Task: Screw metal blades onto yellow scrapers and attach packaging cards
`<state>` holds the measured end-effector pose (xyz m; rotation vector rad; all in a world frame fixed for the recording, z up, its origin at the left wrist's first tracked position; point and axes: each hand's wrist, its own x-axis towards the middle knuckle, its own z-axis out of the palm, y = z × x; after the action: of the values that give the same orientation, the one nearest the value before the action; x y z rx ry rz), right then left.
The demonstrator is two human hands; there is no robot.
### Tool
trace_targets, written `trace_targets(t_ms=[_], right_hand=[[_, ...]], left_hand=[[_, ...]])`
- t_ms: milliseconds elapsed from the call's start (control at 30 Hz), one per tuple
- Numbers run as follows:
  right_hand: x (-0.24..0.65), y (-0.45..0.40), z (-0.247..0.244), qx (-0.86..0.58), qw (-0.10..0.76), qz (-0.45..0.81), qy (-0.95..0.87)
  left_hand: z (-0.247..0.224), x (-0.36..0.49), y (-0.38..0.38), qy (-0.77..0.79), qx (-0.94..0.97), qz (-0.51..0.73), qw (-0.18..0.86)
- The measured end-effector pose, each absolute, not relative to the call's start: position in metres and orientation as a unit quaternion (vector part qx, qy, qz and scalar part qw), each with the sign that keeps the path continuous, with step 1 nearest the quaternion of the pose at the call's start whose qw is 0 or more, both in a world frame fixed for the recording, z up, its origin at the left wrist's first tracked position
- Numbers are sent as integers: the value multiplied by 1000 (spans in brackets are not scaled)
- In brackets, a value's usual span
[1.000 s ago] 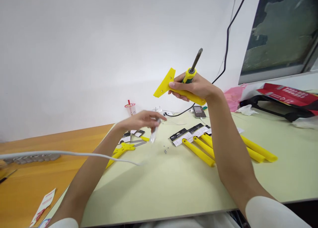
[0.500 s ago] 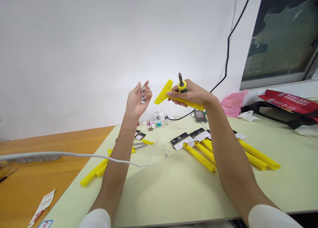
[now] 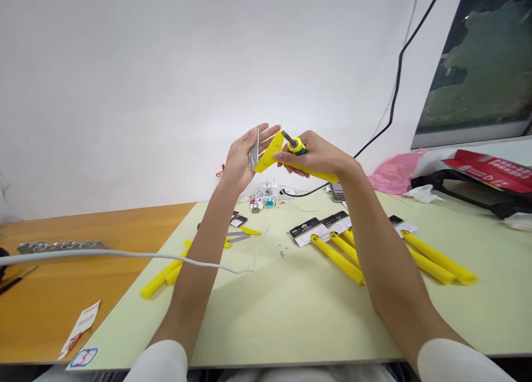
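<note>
My left hand (image 3: 240,163) is raised above the table, thumb pressing a flat metal blade (image 3: 254,152) against the hand while the other fingers stretch out. Right beside the blade is the flared head of a yellow scraper (image 3: 272,151). My right hand (image 3: 318,152) grips this scraper by its handle, and the same hand holds a short yellow-and-green screwdriver (image 3: 297,145), shaft pointing up and left. Whether blade and scraper head touch, I cannot tell. On the table below lie several small screws or nuts (image 3: 282,254).
Yellow scrapers with black-and-white cards (image 3: 310,231) lie at the right; more yellow handles (image 3: 162,279) lie at the left. A white cable (image 3: 124,254) crosses in front of my left forearm. Behind stand a power strip (image 3: 268,189) and a pink bag (image 3: 397,173).
My left hand has moved right, up to the scraper head, its fingers now straighter and the blade upright under the thumb. The screwdriver shaft has tipped left. The view has shifted slightly.
</note>
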<state>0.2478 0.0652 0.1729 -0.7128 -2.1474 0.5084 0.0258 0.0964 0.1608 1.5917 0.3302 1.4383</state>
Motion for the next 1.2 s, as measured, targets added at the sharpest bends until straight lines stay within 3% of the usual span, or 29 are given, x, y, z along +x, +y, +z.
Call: trace_targets(t_ms=[467, 1200], right_hand=[[249, 65, 172, -283, 409, 172, -850], [242, 67, 170, -300, 399, 186, -846]], left_hand=[[162, 20, 99, 177, 718, 558, 376], [158, 38, 82, 194, 727, 546, 369]])
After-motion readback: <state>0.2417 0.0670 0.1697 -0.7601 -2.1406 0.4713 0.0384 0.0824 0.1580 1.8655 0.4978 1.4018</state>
